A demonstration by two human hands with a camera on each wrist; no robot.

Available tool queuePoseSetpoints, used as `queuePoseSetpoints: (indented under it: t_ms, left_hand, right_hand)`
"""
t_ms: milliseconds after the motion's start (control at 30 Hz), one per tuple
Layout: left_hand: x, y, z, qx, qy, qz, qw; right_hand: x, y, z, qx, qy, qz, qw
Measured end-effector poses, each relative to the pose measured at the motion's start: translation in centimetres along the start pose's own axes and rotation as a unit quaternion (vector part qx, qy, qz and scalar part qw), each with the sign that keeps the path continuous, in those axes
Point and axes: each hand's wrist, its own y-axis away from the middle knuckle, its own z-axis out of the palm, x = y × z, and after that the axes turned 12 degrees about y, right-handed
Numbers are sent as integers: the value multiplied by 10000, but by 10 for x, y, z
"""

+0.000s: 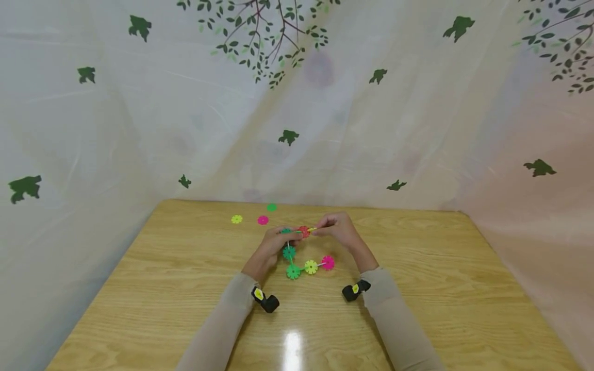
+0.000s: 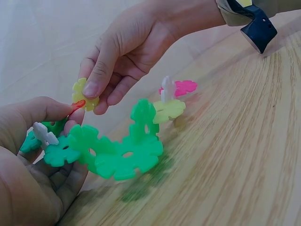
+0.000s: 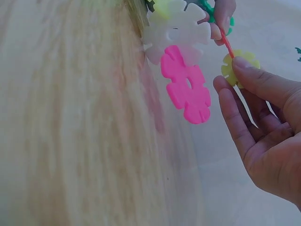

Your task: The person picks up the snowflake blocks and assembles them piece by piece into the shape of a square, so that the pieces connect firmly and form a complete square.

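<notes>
Over the middle of the table my left hand [image 1: 269, 248] pinches a red flower-shaped interlocking disc [image 1: 303, 231] between thumb and fingers. That disc is at one end of a linked chain of notched plastic discs, with green discs [image 2: 127, 157] in the middle. Farther along the chain come a yellow disc [image 1: 311, 266], a white disc [image 3: 176, 30] set on edge, and a pink disc [image 3: 188, 84] at the far end. My right hand [image 1: 342, 230] pinches another yellow disc [image 3: 240, 68] by thumb and fingertips, its edge meeting the red disc's edge.
Toward the back edge of the wooden table [image 1: 162, 257] lie a loose yellow disc [image 1: 236, 219], a pink one [image 1: 263, 220] and a green one [image 1: 271, 207]. A pale curtain [image 1: 223, 129] with leaf prints hangs behind. Each wrist wears a small black camera [image 1: 266, 300].
</notes>
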Motion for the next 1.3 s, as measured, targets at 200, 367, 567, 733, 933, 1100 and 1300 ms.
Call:
queuePoseSetpoints:
  t_ms: [200,367,567,733,933,1100,1300]
  left_hand:
    - [1,0,0,-44,30,37,10000]
    - [-1,1,-1,-86,-11,133,9999]
    - [-1,5,0,-252,-210,171,9993]
    - [0,6,0,-364,-325,132,9987]
    - [2,8,-2,-594,-314,7,9977]
    - [3,10,-2,-648,-375,-25,9972]
    - [4,11,-6,-702,-385,-93,9967]
  right_hand:
    - [-2,0,2,6,-52,39,10000]
    - [-4,2,3,-18,-6,-5,10000]
    - [-4,5,2,-190,45,69,9998]
    - [-4,6,2,-275,188,125,9994]
    - [-6,7,0,-335,413,148,9985]
    - [-9,8,-1,-389,468,230,9979]
    - [-14,4,-1,-589,661,40,9961]
